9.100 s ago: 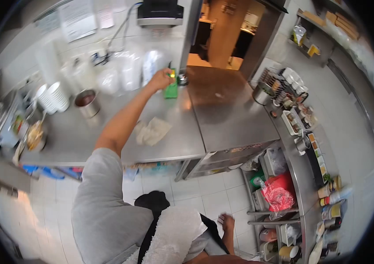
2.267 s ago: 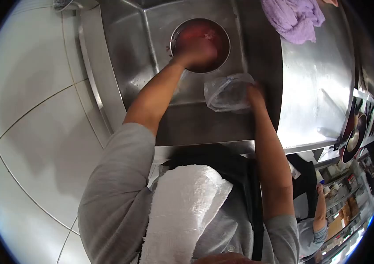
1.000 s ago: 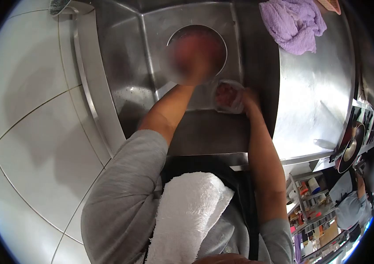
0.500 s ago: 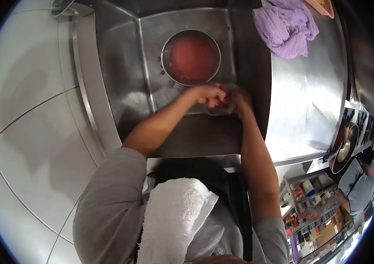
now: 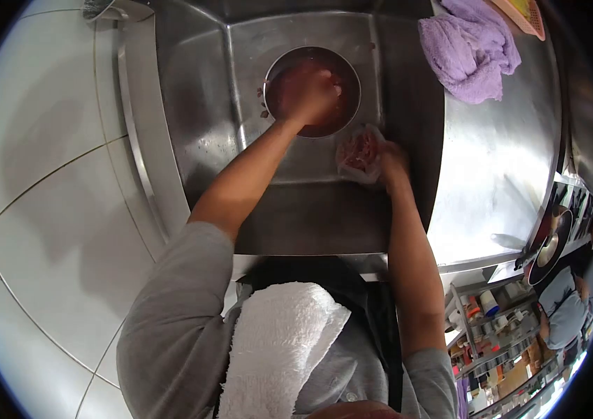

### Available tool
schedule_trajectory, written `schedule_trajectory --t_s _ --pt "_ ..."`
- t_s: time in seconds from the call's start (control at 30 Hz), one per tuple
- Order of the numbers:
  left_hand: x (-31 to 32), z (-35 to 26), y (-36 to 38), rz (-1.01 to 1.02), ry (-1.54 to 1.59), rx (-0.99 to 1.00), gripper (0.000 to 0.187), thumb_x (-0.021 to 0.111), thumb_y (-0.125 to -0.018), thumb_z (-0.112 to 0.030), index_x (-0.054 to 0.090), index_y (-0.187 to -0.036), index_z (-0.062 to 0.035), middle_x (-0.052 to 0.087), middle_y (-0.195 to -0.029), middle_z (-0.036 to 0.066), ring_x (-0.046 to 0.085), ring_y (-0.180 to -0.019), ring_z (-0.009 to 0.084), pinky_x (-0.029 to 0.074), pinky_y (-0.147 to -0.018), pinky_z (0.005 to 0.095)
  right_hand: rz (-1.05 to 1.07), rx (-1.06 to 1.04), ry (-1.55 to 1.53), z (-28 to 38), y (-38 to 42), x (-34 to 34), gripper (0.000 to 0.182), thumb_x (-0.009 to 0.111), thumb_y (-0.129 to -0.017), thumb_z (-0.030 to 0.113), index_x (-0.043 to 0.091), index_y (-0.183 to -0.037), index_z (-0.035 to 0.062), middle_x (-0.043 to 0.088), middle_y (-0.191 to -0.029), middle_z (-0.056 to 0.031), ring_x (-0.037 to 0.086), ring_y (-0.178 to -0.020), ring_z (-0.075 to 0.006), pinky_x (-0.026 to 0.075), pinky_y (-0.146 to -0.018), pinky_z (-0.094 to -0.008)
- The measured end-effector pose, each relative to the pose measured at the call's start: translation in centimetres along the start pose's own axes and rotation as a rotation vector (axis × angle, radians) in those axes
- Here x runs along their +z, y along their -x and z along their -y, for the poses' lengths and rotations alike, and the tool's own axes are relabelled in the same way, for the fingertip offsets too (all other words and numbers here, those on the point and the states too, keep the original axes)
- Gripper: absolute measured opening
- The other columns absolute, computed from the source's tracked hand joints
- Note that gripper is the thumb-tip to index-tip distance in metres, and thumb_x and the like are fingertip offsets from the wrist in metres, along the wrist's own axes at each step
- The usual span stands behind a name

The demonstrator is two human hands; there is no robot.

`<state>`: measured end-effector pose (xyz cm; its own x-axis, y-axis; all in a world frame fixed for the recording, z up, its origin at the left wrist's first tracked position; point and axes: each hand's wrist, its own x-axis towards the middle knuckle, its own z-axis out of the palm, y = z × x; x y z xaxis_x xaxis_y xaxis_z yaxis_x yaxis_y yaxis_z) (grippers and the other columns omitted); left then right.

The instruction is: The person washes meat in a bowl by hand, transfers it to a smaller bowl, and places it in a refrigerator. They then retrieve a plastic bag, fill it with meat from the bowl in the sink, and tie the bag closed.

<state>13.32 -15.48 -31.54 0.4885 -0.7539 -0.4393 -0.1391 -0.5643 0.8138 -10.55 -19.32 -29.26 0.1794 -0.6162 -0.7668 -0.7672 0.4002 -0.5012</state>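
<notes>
In the sink (image 5: 261, 38) stands a round metal bowl (image 5: 359, 91) of reddish, cloudy liquid (image 5: 288, 78). My left hand (image 5: 312, 98) reaches into this bowl; motion blur and the liquid obscure its fingers, and I cannot make out whether it grips anything. Just right of and below the bowl, my right hand (image 5: 393, 164) clutches a clear plastic bag (image 5: 349, 173) by its right side. Pinkish-red strips, apparently raw meat (image 5: 361, 149), show through the bag's opening, which faces up.
Small dark red scraps (image 5: 263, 112) lie left of the bowl. A purple towel (image 5: 467, 52) and an orange plastic basket (image 5: 532, 21) rest on the steel counter (image 5: 495, 160) at right. Farther right are a pan (image 5: 546, 248), shelves (image 5: 495, 328) and another person (image 5: 565, 314).
My left hand has left the bag beside my right hand and gone up into the bowl. The bag, its opening now visible, stays in my right hand.
</notes>
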Motion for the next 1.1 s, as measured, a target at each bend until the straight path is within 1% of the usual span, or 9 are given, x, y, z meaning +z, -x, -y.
schedule_trajectory --t_s 0.1,0.2,0.4,0.57,0.67,0.73,0.9,1.0,1.1 --pt "1.6 0.4 -1.2 -0.179 -0.709 0.219 0.053 0.059 -0.084 -0.037 0.047 -0.128 -0.0099 0.05 -0.125 0.016 0.044 -0.118 0.0336 0.038 -0.095 0.0466 -0.002 -0.024 -0.049 0.4 1.0 0.3 0.037 0.049 -0.089 0.033 0.059 -0.112 0.005 0.061 -0.09 -0.0069 0.057 -0.081 -0.0167 0.046 -0.069 -0.0331" --pt "4.1 2.9 -2.0 -0.122 -0.662 0.258 0.056 0.057 -0.083 -0.036 0.045 -0.131 -0.01 0.045 -0.129 0.016 0.036 -0.123 0.0368 0.027 -0.101 0.0539 0.028 0.031 -0.111 2.9 3.1 -0.5 0.038 0.049 -0.09 0.033 0.058 -0.113 0.0045 0.062 -0.092 -0.007 0.058 -0.082 -0.0174 0.046 -0.071 -0.0321" --pt "1.3 5.3 -0.2 0.11 -0.984 0.421 0.043 0.054 -0.079 -0.026 0.055 -0.12 -0.0121 0.051 -0.119 0.013 0.044 -0.114 0.0327 0.03 -0.097 0.0532 0.093 -0.018 -0.098 3.5 2.9 -0.6 0.04 0.047 -0.091 0.035 0.058 -0.115 0.0047 0.062 -0.098 -0.0092 0.058 -0.088 -0.02 0.046 -0.078 -0.0327" --pt "0.3 5.8 2.5 0.13 -0.916 0.333 0.027 0.051 -0.083 -0.029 0.062 -0.098 -0.0089 0.055 -0.112 0.015 0.052 -0.105 0.0342 0.036 -0.09 0.0543 -0.008 -0.029 -0.01 -1.3 -0.9 0.7 0.04 0.047 -0.088 0.03 0.057 -0.116 0.003 0.062 -0.105 -0.0156 0.059 -0.096 -0.0214 0.044 -0.082 -0.0332" --pt "0.6 5.4 3.2 0.212 -0.757 0.375 0.027 0.05 -0.086 -0.03 0.061 -0.096 -0.0076 0.057 -0.105 0.017 0.055 -0.098 0.0366 0.04 -0.087 0.0516 0.007 0.035 -0.068 -1.1 -1.2 0.5 0.038 0.049 -0.087 0.029 0.058 -0.115 0.005 0.063 -0.103 -0.0147 0.059 -0.096 -0.0213 0.045 -0.081 -0.0334" --pt "1.5 5.2 3.9 0.249 -0.637 0.395 0.027 0.049 -0.088 -0.03 0.06 -0.095 -0.0066 0.058 -0.101 0.02 0.056 -0.093 0.0388 0.043 -0.082 0.05 0.046 0.081 -0.115 0.5 0.3 -0.1 0.039 0.049 -0.087 0.036 0.057 -0.115 0.0093 0.061 -0.096 -0.0086 0.058 -0.089 -0.0209 0.047 -0.073 -0.0373" --pt "2.5 6.3 5.1 0.104 -0.519 0.52 0.028 0.047 -0.092 -0.029 0.06 -0.092 -0.0052 0.06 -0.09 0.024 0.058 -0.08 0.0432 0.047 -0.069 0.0479 0.097 0.105 -0.158 0.7 0.2 -0.4 0.04 0.051 -0.086 0.043 0.056 -0.112 0.0129 0.059 -0.095 -0.0049 0.057 -0.086 -0.0214 0.048 -0.066 -0.0402" --pt "2.1 5.5 5.4 0.244 -0.55 0.384 0.029 0.048 -0.092 -0.03 0.061 -0.09 -0.005 0.061 -0.082 0.021 0.061 -0.077 0.0368 0.046 -0.064 0.0449 0.103 0.139 -0.179 1.4 1.2 -0.9 0.038 0.051 -0.086 0.04 0.057 -0.112 0.0115 0.06 -0.097 -0.0068 0.058 -0.087 -0.0219 0.048 -0.065 -0.039" --pt "2.3 1.7 5.7 0.214 -0.083 0.163 0.028 0.047 -0.093 -0.029 0.062 -0.09 -0.0052 0.061 -0.076 0.017 0.061 -0.072 0.0278 0.046 -0.061 0.041 0.056 0.163 -0.225 2.7 2.1 -0.9 0.036 0.051 -0.088 0.034 0.058 -0.113 0.0085 0.062 -0.096 -0.0094 0.059 -0.085 -0.0205 0.048 -0.062 -0.0357"
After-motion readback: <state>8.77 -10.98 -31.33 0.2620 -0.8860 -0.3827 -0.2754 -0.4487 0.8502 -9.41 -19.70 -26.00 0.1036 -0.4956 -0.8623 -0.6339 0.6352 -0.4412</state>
